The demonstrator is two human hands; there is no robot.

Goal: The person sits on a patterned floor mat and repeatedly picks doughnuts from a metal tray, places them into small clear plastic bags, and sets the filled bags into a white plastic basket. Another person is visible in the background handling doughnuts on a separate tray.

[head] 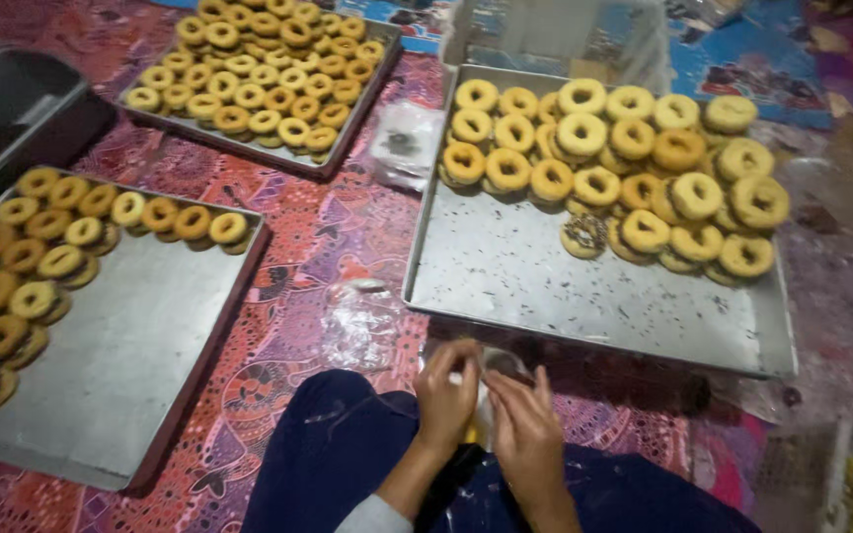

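My left hand (446,393) and my right hand (523,426) meet over my lap just below the near edge of a metal tray (505,276). Both pinch a small clear plastic bag (491,367) with something pale inside; what it is I cannot tell. The tray holds many ring doughnuts (634,168) piled at its far end, one with dark sprinkles (584,235). Its near half is bare metal dotted with crumbs.
A second tray (120,365) at the left carries doughnuts along its far and left sides. A third, full tray (259,74) lies at the back. Crumpled clear bags (362,321) (405,138) lie on the patterned red cloth (288,257). A dark container (12,109) sits far left.
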